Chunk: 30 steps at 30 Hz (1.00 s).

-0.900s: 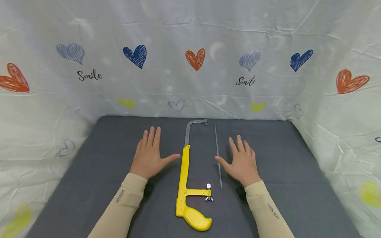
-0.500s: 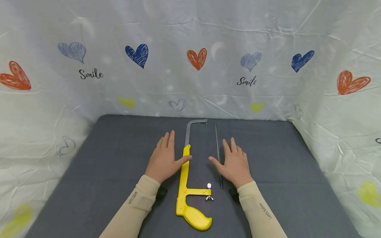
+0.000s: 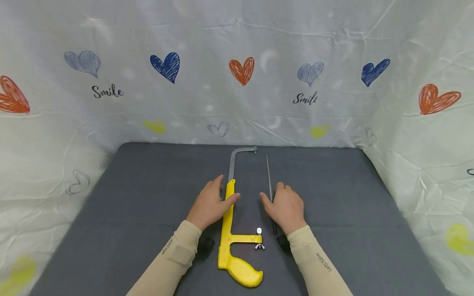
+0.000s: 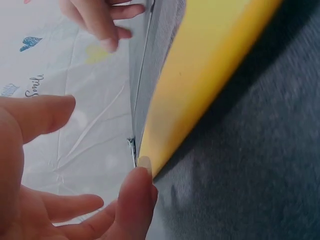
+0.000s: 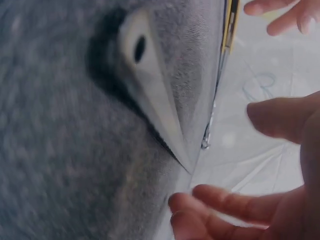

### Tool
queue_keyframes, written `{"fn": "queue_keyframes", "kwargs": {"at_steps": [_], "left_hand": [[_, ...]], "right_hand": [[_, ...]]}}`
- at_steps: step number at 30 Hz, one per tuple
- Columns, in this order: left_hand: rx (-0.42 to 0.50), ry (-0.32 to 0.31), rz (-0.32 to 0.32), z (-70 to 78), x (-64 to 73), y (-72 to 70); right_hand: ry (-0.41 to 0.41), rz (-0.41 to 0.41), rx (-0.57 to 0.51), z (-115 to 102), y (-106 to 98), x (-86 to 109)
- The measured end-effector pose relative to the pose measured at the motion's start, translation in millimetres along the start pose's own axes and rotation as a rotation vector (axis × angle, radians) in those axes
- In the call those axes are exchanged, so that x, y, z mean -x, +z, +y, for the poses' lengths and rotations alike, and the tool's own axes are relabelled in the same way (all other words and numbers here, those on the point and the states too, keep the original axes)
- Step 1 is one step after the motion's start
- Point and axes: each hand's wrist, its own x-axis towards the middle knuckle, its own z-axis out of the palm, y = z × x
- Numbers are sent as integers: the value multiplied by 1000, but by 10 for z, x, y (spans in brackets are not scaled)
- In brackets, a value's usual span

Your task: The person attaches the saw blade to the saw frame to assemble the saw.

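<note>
A yellow hacksaw frame (image 3: 225,234) lies on the grey table, its grey metal front arm pointing away and its handle near me. Right of it lies a separate thin hacksaw blade (image 3: 269,172). My left hand (image 3: 209,205) hovers at the frame's upper part, thumb over it and fingers on its left side; the left wrist view shows thumb and fingers spread apart beside the yellow frame (image 4: 200,75). Above the blade is my right hand (image 3: 286,207), fingers bent downward. In the right wrist view, a gap separates its thumb and fingers, and the blade (image 5: 152,90) lies outside them.
A wing nut (image 3: 260,246) sits on the frame's short crosspiece. Behind the grey table (image 3: 333,185) hangs a pale sheet (image 3: 274,41) printed with hearts, which also runs along both sides.
Both hands have moved inward and lower, the left to the hacksaw frame, the right to the blade. Their fingers have gone from spread straight to bent downward. Frame and blade have stayed put.
</note>
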Motion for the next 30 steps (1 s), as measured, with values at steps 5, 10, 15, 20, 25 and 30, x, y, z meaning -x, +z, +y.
{"fn": "queue_keyframes", "kwargs": {"at_steps": [5,10,15,20,25,30], "left_hand": [[17,-57,-8,21,8,29],[1,-86,-20,30,-7,53],[-2,-95,-35,12,-17,92],[0,-88,-45,-10,-1,128],[-17,-89,-60,-20,-5,137],[-30,-96,-68,-26,-23,138]], "right_hand": [[72,-53,-22,-4,20,6],[115,-98,-42,3,17,4],[131,-122,-53,14,-3,8],[125,-140,-70,32,-15,24],[136,-150,-92,42,-28,22],[167,-171,-115,35,-33,-4]]}}
